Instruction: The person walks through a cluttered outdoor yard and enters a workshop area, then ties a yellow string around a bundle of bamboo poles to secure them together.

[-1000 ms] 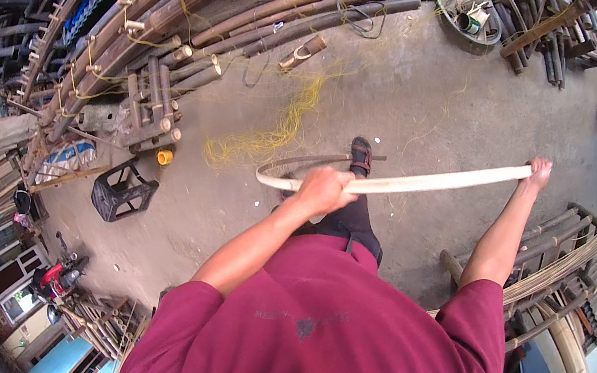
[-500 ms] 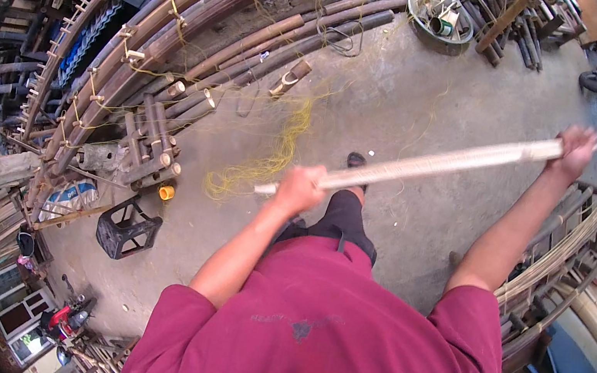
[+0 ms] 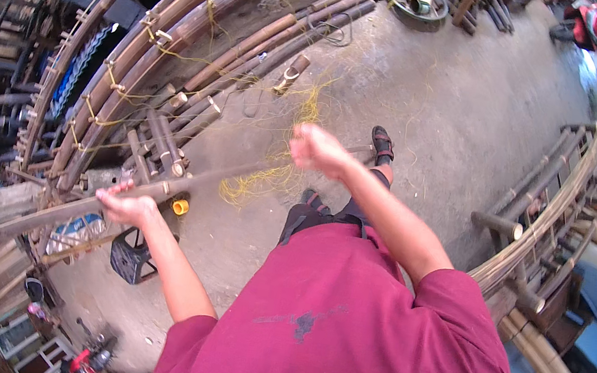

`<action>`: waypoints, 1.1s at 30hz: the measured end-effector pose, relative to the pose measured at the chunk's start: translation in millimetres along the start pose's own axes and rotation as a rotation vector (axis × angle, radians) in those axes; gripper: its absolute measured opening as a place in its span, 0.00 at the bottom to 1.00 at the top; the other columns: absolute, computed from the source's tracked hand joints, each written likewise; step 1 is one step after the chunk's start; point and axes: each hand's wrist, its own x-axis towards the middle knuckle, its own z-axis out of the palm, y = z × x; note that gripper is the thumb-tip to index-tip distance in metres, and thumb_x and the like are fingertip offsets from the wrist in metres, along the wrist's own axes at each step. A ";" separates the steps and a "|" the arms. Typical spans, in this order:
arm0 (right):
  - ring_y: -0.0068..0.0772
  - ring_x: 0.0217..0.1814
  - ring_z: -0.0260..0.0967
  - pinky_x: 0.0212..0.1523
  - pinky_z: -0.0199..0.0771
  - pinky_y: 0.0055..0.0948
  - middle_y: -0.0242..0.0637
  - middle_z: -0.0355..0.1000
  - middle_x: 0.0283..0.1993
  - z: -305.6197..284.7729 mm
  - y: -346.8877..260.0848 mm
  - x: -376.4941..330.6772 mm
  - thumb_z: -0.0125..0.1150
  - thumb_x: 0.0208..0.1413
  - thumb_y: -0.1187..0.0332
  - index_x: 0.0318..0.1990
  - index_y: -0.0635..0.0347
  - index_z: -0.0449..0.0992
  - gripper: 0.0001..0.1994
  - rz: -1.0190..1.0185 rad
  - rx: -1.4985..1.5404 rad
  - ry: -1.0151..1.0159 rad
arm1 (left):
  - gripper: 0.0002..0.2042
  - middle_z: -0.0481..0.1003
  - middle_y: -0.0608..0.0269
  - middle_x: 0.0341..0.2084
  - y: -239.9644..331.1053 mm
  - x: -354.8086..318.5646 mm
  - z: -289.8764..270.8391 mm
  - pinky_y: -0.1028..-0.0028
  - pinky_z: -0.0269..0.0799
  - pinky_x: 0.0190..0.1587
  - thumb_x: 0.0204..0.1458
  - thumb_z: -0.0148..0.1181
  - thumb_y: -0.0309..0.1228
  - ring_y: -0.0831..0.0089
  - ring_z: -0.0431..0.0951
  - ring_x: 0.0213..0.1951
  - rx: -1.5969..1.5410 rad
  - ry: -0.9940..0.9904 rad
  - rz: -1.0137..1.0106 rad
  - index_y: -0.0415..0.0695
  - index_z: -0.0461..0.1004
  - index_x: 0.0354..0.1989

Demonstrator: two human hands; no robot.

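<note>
Currently, step: swinging or repositioning a long bamboo pole [image 3: 77,206]; judged from the motion blur along its length, the pole is mid-move rather than at rest.
Left hand: left hand [image 3: 125,206] at centre left of the frame, fingers wrapped around the pole, palm up, gripping firmly.
Right hand: right hand [image 3: 318,149] at upper centre, blurred; fingers curled in a loose fist; the pole's far end streaks toward it, but whether the fingers are holding it I cannot tell.
Pole position: runs from lower left of the frame, near a stack of timber, up and rightward through the left hand, fading out short of the right hand; held above the concrete floor [image 3: 466,112].
Surroundings: bent bamboo frame [image 3: 173,42] tied with yellow cord, across the upper left; tangle of yellow twine [image 3: 261,177] on the floor at centre; black crate [image 3: 131,258] below the left hand; small orange cup [image 3: 180,206] just beside it; curved bamboo bundle [image 3: 542,225] at right.
Next move calls for: a sure second grip, in my judgement, so the long end stops whipping; room is tight, with the frame close on the left.
</note>
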 end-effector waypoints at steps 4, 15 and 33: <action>0.38 0.50 0.67 0.48 0.73 0.46 0.44 0.66 0.53 -8.1 137.7 -6.9 0.44 0.64 0.43 0.64 0.52 0.58 0.29 0.368 0.030 0.210 | 0.19 0.57 0.71 0.16 40.2 -13.5 -21.1 0.73 0.65 0.26 0.59 0.55 0.46 0.77 0.61 0.20 -0.057 0.076 -0.162 0.49 0.61 0.22; 0.47 0.46 0.74 0.47 0.79 0.47 0.53 0.70 0.45 -6.0 132.2 33.1 0.42 0.65 0.43 0.61 0.61 0.52 0.31 0.068 0.739 0.380 | 0.26 0.53 0.74 0.11 101.6 -64.0 -26.0 0.81 0.58 0.21 0.60 0.45 0.59 0.83 0.55 0.14 -0.367 -0.309 -0.275 0.52 0.61 0.18; 0.53 0.55 0.65 0.55 0.64 0.47 0.51 0.68 0.47 28.8 59.0 -38.5 0.57 0.56 0.57 0.52 0.61 0.66 0.22 -0.740 -1.701 0.099 | 0.23 0.75 0.55 0.38 45.4 -143.2 -51.9 0.56 0.71 0.53 0.56 0.60 0.48 0.62 0.76 0.43 -0.343 -0.430 -0.677 0.39 0.70 0.47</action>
